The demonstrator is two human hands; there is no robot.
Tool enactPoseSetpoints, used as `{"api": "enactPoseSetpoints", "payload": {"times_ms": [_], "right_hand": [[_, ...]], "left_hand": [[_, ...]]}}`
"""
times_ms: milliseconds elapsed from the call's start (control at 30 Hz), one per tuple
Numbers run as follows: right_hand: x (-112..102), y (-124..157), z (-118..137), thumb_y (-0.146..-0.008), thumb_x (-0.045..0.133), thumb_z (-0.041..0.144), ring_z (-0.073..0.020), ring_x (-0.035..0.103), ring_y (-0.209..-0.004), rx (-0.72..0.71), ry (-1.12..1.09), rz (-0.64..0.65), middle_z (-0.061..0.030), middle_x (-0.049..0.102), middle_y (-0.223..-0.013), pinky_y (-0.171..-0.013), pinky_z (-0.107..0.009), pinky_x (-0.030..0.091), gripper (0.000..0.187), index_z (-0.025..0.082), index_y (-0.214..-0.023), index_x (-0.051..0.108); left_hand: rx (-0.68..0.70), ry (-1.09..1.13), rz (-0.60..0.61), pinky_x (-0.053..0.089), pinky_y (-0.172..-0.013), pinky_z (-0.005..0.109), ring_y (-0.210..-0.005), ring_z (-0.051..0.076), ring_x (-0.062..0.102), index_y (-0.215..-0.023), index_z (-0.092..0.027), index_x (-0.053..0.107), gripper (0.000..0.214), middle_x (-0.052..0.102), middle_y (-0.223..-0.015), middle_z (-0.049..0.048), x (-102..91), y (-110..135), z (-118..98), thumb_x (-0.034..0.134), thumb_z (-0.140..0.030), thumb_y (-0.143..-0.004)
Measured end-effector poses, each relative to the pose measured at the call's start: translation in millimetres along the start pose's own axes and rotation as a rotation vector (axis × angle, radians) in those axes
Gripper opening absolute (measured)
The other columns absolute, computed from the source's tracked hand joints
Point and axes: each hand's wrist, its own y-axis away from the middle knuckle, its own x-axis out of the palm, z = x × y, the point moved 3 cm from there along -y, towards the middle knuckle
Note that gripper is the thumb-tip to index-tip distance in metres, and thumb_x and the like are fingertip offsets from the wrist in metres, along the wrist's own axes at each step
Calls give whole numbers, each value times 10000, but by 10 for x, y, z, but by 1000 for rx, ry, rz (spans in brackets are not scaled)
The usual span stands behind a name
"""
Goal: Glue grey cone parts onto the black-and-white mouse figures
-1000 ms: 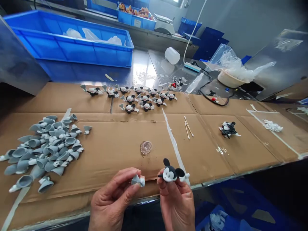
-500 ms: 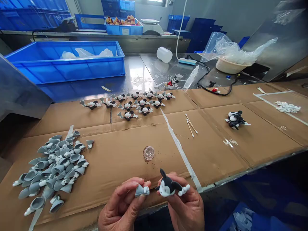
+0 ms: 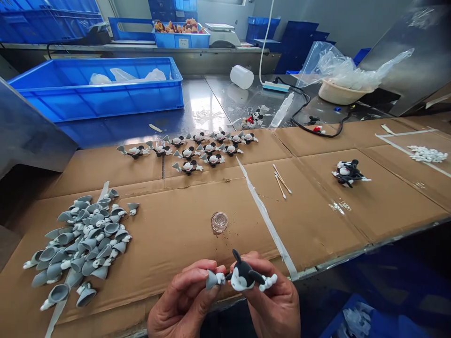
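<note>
Mickey Mouse figure (image 3: 245, 274) in right fingers (image 3: 263, 266), bin label (image 3: 183, 43) illegible

1. White label (image 3: 183, 43) on the front of the small blue bin (image 3: 198, 42) at the back — it bears dark marks, too small and blurred to make out.
2. Words, numbers or brands — none can be read.

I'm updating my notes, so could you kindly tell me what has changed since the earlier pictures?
The left hand has brought the grey cone piece rightward, up close to the mouse figure in the right hand; contact is unclear. The figure's face has turned more leftward. Neither grip let go. The grey pile and cotton swabs stayed put.
</note>
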Motion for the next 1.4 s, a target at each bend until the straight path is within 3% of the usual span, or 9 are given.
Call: {"api": "enactPoseSetpoints", "payload": {"times_ms": [133, 533, 933, 1400], "right_hand": [[-16, 10, -5, -791, 863, 337, -191, 636, -744, 4, 11, -21, -49, 704, -790, -685, -313, 565, 167, 279, -945, 832], [-27, 21, -18, -869, 806, 309, -175, 675, -799, -40, 38, 83, -39, 724, -877, -728, -286, 582, 190, 289, -1058, 797], [-13, 7, 2, -860, 818, 304, -143, 655, -789, -69, 65, 85, -24, 711, -851, -726, -233, 568, 169, 280, -1027, 803], [-29, 15, -2, -848, 828, 294, -153, 648, -768, -69, 80, 86, -34, 700, -849, -695, -253, 559, 172, 276, -1017, 807]], "left_hand": [[25, 16, 22, 659, -778, 253, -765, 197, 786, -785, -294, 800, 201, 809, -921, -21, 10, -2, -11, 948, -258, -654], [133, 24, 82, 660, -797, 294, -850, 209, 780, -864, -284, 793, 176, 798, -978, -14, -17, 0, 34, 900, -243, -732], [274, -25, 404, 653, -851, 346, -948, 237, 775, -1046, -305, 774, 359, 791, -1074, 14, -158, -123, 40, 755, -23, -826], [357, -76, 376, 657, -846, 341, -941, 240, 775, -1024, -287, 788, 362, 786, -1053, 17, -158, -132, 38, 767, -7, -797]]}}
